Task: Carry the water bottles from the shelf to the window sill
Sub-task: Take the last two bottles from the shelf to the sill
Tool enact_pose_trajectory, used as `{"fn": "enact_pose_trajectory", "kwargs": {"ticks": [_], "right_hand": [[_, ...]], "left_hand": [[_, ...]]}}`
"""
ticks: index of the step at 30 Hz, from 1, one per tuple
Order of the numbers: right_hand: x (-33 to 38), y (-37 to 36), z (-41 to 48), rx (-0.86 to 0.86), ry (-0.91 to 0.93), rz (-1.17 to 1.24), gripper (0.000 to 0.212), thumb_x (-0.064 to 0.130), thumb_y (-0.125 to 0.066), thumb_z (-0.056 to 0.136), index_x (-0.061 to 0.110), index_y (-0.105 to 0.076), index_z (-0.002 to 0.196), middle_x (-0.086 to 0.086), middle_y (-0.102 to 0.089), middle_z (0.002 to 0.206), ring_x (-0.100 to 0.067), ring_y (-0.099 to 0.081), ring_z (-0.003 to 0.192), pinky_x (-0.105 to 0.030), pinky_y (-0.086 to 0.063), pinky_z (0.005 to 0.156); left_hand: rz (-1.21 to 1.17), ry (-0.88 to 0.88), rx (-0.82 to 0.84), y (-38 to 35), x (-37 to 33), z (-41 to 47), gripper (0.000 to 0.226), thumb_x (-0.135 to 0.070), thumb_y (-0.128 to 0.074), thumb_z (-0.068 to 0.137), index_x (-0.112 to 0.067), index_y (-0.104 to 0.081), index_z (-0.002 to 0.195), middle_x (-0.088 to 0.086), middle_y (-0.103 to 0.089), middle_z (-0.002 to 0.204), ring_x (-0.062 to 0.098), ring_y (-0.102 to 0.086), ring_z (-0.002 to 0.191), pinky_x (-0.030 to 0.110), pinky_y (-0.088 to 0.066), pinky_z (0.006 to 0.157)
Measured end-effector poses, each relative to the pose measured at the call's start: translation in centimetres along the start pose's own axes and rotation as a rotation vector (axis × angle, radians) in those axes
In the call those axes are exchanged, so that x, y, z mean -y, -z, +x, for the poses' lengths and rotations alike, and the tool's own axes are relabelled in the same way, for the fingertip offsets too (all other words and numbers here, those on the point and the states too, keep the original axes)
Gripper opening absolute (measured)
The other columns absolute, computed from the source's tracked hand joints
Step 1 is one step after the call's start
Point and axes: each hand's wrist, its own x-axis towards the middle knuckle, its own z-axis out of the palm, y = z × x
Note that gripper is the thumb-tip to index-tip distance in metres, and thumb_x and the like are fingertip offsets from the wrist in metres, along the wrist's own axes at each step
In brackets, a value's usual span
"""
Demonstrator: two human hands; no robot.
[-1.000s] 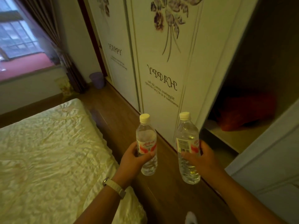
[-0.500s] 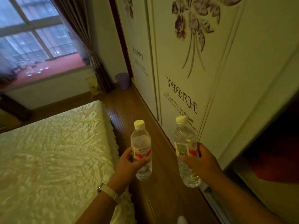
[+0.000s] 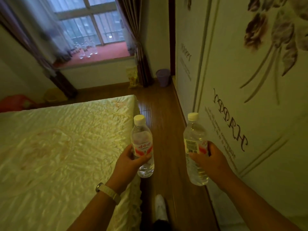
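Note:
My left hand [image 3: 128, 161] grips a clear water bottle [image 3: 141, 139] with a white cap and a red label, held upright. A second water bottle [image 3: 194, 140] of the same kind stands upright in my right hand [image 3: 210, 161]. Both bottles hang over the wooden floor in front of me. Far ahead, the red window sill [image 3: 110, 53] carries several clear bottles [image 3: 86, 49] in a cluster near its left half. The shelf is out of view.
A bed with a shiny cream cover [image 3: 58, 150] fills the left. A white wardrobe with flower print [image 3: 250, 80] lines the right. A narrow wooden floor strip [image 3: 160, 107] runs between them toward the window. A purple bin [image 3: 163, 77] and dark curtain [image 3: 141, 64] stand by the corner.
The view has swung left and forward: the open shelf has left the frame, and the window sill with its bottles has come into view. Both hands still hold their bottles.

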Motion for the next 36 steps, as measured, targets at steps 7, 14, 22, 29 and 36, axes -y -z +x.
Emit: {"fn": "enact_pose_trajectory", "kwargs": {"ticks": [7, 14, 22, 29, 36], "right_hand": [[0.9, -3.9, 9.7, 0.037, -0.046, -0.037, 0.046, 0.026, -0.08, 0.079, 0.024, -0.059, 0.12, 0.002, -0.071, 0.105, -0.015, -0.07, 0.091, -0.032, -0.057, 0.075], [5.7, -7.6, 20.0, 0.007, -0.052, -0.059, 0.036, 0.024, -0.079, 0.08, 0.025, -0.062, 0.111, 0.005, -0.072, 0.095, -0.009, -0.071, 0.08, -0.02, -0.052, 0.059], [9.7, -10.2, 29.1, -0.003, -0.046, -0.067, 0.046, 0.026, -0.08, 0.079, 0.023, -0.059, 0.119, 0.001, -0.071, 0.104, -0.016, -0.07, 0.091, -0.031, -0.057, 0.072], [10.7, -11.1, 38.1, 0.01, -0.044, -0.091, 0.047, 0.025, -0.081, 0.078, 0.021, -0.059, 0.119, 0.0, -0.07, 0.105, -0.019, -0.069, 0.094, -0.042, -0.059, 0.082], [11.3, -10.5, 51.3, 0.102, -0.015, -0.06, 0.042, 0.026, -0.081, 0.078, 0.026, -0.058, 0.114, 0.003, -0.07, 0.103, -0.012, -0.068, 0.089, -0.025, -0.053, 0.068]], "left_hand": [[-0.072, 0.026, -0.004, 0.7, 0.9, 10.0, 0.041, -0.016, -0.089, 0.067, -0.019, -0.07, 0.103, 0.002, -0.079, 0.095, 0.019, -0.076, 0.087, 0.021, -0.058, 0.067], [-0.066, 0.048, 0.01, 3.2, -0.1, 22.2, 0.034, -0.008, -0.083, 0.077, -0.019, -0.068, 0.106, -0.003, -0.079, 0.095, 0.016, -0.075, 0.087, 0.02, -0.058, 0.067], [-0.074, 0.004, 0.021, 4.7, -3.2, 32.5, 0.032, -0.008, -0.082, 0.079, -0.021, -0.068, 0.105, -0.003, -0.079, 0.095, 0.016, -0.075, 0.086, 0.021, -0.058, 0.067], [-0.067, 0.04, -0.015, 4.8, -3.4, 40.1, 0.034, -0.009, -0.083, 0.076, -0.021, -0.069, 0.105, -0.003, -0.079, 0.095, 0.016, -0.076, 0.086, 0.021, -0.058, 0.066], [-0.016, 0.041, -0.078, 2.9, -5.7, 51.4, 0.037, -0.017, -0.087, 0.07, -0.026, -0.071, 0.102, -0.003, -0.079, 0.096, 0.015, -0.076, 0.086, 0.018, -0.057, 0.066]]}}
